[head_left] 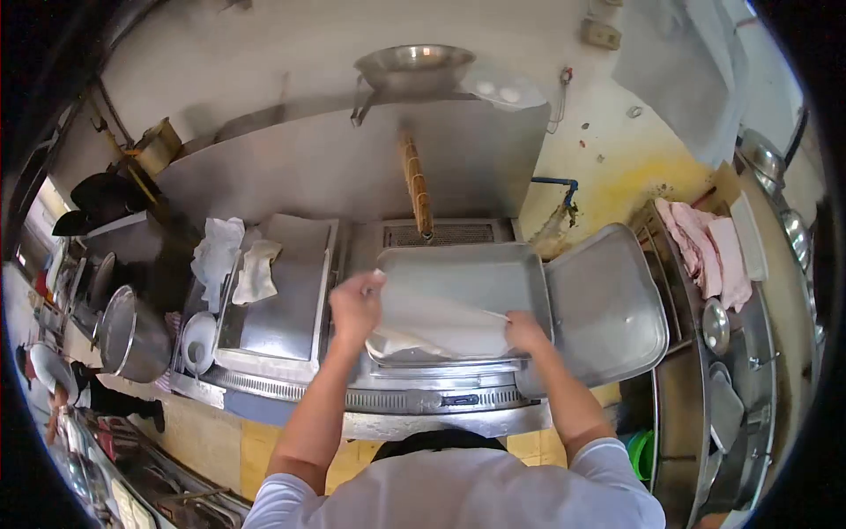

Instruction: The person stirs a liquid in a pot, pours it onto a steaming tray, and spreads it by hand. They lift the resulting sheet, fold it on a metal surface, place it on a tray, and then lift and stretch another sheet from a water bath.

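Observation:
My left hand (355, 306) is closed at the left side of a shallow metal tray (458, 257), its fingers pinching a corner of a thin white sheet (445, 326). Near the tray's right front corner, my right hand (525, 332) grips the sheet's other end. Between the two hands the sheet stretches across the front part of the tray, its near edge folded and slightly bunched at the left. Whether it is cloth or something else, I cannot tell. A second metal tray (608, 304) leans close by on the right.
On the left counter lies a crumpled white cloth (257, 271) beside a rectangular metal pan (280, 335). A white bowl (199, 341) and a large pot (134, 335) stand farther left. Pink cloths (705, 242) hang at the right. Behind the tray, a bamboo roll (415, 185) stands upright.

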`<action>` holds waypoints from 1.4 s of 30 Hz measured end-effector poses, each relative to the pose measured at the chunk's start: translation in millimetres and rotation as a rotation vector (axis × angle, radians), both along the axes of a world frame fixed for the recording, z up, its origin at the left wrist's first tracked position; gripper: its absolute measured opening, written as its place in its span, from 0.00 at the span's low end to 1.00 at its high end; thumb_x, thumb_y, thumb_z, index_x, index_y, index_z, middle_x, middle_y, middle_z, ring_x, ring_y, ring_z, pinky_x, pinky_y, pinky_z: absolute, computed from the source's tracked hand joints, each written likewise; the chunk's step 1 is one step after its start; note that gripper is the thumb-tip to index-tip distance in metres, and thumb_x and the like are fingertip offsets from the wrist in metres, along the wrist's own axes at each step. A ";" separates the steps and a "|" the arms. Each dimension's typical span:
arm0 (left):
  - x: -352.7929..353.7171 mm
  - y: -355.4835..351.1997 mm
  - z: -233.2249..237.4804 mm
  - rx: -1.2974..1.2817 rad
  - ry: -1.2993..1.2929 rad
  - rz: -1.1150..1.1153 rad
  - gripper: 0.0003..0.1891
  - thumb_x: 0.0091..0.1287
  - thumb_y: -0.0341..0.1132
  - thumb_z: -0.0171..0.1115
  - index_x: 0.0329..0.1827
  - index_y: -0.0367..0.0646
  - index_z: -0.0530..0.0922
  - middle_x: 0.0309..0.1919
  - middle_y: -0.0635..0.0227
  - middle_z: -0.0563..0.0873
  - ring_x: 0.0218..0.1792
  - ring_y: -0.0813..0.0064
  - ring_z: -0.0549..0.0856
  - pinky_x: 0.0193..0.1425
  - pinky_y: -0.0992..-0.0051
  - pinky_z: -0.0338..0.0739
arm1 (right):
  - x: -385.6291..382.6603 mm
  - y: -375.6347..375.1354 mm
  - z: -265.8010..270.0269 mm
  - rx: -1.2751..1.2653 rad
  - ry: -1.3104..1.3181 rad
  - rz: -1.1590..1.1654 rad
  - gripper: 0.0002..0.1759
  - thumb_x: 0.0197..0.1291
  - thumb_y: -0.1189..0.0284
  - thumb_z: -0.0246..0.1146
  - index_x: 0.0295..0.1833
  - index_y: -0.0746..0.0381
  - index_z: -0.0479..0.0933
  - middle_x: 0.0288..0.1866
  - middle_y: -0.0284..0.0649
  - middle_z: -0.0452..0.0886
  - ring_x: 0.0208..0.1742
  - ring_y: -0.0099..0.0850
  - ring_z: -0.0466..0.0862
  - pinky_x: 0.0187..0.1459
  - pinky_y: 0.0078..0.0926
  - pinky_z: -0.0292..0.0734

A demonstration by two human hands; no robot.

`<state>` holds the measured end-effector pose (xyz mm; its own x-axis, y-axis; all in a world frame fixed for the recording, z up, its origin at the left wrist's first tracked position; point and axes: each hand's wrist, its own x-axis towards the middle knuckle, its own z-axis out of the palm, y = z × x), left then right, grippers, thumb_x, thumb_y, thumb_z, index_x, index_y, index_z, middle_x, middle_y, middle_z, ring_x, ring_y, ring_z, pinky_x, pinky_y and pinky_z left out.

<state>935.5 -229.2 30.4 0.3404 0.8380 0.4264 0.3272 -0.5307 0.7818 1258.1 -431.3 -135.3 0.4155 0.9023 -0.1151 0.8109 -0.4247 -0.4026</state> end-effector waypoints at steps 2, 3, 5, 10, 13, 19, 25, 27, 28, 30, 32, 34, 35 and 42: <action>-1.2 -21.5 -16.3 -0.040 0.061 -0.071 0.06 0.67 0.27 0.68 0.43 0.39 0.90 0.42 0.55 0.93 0.46 0.59 0.93 0.53 0.68 0.85 | -8.5 4.6 17.4 -0.026 0.042 -0.015 0.16 0.59 0.75 0.59 0.49 0.69 0.85 0.42 0.55 0.89 0.53 0.46 0.90 0.56 0.43 0.83; 8.9 -29.7 -18.9 -0.058 0.086 -0.112 0.06 0.68 0.28 0.69 0.44 0.40 0.90 0.41 0.55 0.93 0.46 0.58 0.93 0.53 0.69 0.85 | -23.0 16.4 28.6 0.095 0.143 -0.036 0.17 0.60 0.75 0.59 0.51 0.69 0.85 0.43 0.54 0.90 0.53 0.46 0.90 0.57 0.42 0.83; 37.2 -48.7 -16.0 -0.015 0.112 -0.207 0.06 0.67 0.28 0.69 0.44 0.40 0.90 0.41 0.55 0.92 0.44 0.56 0.92 0.51 0.68 0.85 | -72.3 39.8 85.3 0.345 0.395 0.033 0.19 0.61 0.75 0.58 0.56 0.69 0.84 0.47 0.54 0.90 0.55 0.45 0.89 0.60 0.39 0.82; 27.3 -36.9 13.1 0.037 0.004 -0.294 0.07 0.65 0.28 0.71 0.45 0.41 0.90 0.42 0.55 0.92 0.44 0.53 0.91 0.48 0.64 0.85 | -121.6 59.9 75.4 0.287 0.429 -0.034 0.17 0.65 0.71 0.57 0.54 0.67 0.84 0.49 0.63 0.87 0.52 0.57 0.88 0.56 0.51 0.82; -11.5 11.9 -16.3 -0.022 -0.076 -0.126 0.07 0.65 0.29 0.69 0.44 0.41 0.89 0.41 0.55 0.92 0.43 0.51 0.91 0.47 0.62 0.85 | -32.5 25.6 3.5 0.169 0.108 -0.116 0.13 0.64 0.74 0.58 0.48 0.66 0.85 0.43 0.59 0.88 0.53 0.60 0.86 0.57 0.50 0.81; -12.2 -8.4 -132.9 -0.208 0.518 -0.086 0.12 0.66 0.41 0.67 0.44 0.43 0.89 0.45 0.51 0.91 0.48 0.49 0.90 0.55 0.55 0.84 | -37.6 -7.0 5.7 0.198 -0.309 -0.036 0.10 0.62 0.71 0.62 0.43 0.64 0.84 0.48 0.56 0.87 0.54 0.57 0.86 0.55 0.55 0.81; 16.7 -10.9 -205.3 -0.077 0.754 -0.382 0.13 0.69 0.45 0.66 0.46 0.47 0.89 0.47 0.53 0.91 0.51 0.51 0.89 0.58 0.53 0.82 | -32.2 15.1 -39.0 -0.305 -0.157 -0.047 0.13 0.63 0.65 0.63 0.43 0.63 0.85 0.49 0.55 0.87 0.56 0.55 0.86 0.56 0.50 0.82; 37.4 -13.4 -172.6 -0.129 0.664 -0.391 0.12 0.69 0.42 0.66 0.46 0.44 0.88 0.47 0.52 0.91 0.51 0.49 0.89 0.57 0.55 0.83 | -32.0 27.1 -15.5 -0.214 -0.140 -0.093 0.16 0.65 0.63 0.63 0.44 0.65 0.85 0.46 0.55 0.88 0.52 0.55 0.87 0.55 0.49 0.83; 48.3 -27.8 -112.0 -0.196 0.547 -0.366 0.11 0.70 0.40 0.66 0.46 0.42 0.87 0.46 0.52 0.90 0.50 0.48 0.89 0.56 0.55 0.84 | -47.9 38.3 27.7 -0.024 -0.038 -0.076 0.17 0.66 0.63 0.61 0.45 0.67 0.85 0.43 0.54 0.89 0.48 0.54 0.88 0.53 0.48 0.82; 67.7 -44.8 -53.0 -0.178 0.270 -0.371 0.09 0.69 0.34 0.66 0.46 0.39 0.86 0.44 0.50 0.91 0.47 0.47 0.89 0.53 0.59 0.84 | -84.9 61.2 90.4 0.266 0.305 -0.001 0.18 0.68 0.64 0.59 0.47 0.68 0.84 0.39 0.54 0.89 0.43 0.51 0.89 0.49 0.46 0.81; 75.0 -42.7 -26.9 -0.049 -0.010 -0.394 0.07 0.68 0.29 0.67 0.47 0.37 0.86 0.42 0.51 0.91 0.44 0.49 0.91 0.49 0.62 0.85 | -96.4 68.1 101.3 0.358 0.555 0.020 0.17 0.68 0.66 0.57 0.48 0.68 0.84 0.37 0.55 0.88 0.41 0.48 0.88 0.47 0.46 0.80; 64.3 -32.3 -2.5 0.011 -0.229 -0.391 0.08 0.68 0.27 0.68 0.48 0.36 0.86 0.39 0.52 0.91 0.40 0.53 0.92 0.46 0.64 0.84 | -106.4 58.7 96.3 0.320 0.596 -0.061 0.16 0.68 0.68 0.56 0.48 0.68 0.84 0.35 0.56 0.86 0.39 0.47 0.87 0.46 0.46 0.78; 50.3 -18.0 11.0 0.055 -0.232 -0.311 0.10 0.67 0.24 0.68 0.49 0.36 0.86 0.39 0.53 0.92 0.40 0.57 0.92 0.46 0.66 0.84 | -86.7 45.9 82.6 0.256 0.407 -0.041 0.16 0.67 0.69 0.56 0.49 0.68 0.84 0.36 0.58 0.86 0.41 0.52 0.87 0.47 0.49 0.79; 12.9 -3.8 -44.3 0.034 0.036 -0.094 0.14 0.60 0.21 0.65 0.49 0.39 0.87 0.43 0.52 0.92 0.44 0.58 0.93 0.45 0.64 0.85 | -13.8 8.6 53.5 -0.042 0.101 -0.079 0.16 0.64 0.72 0.59 0.52 0.67 0.85 0.47 0.60 0.87 0.50 0.56 0.87 0.54 0.47 0.81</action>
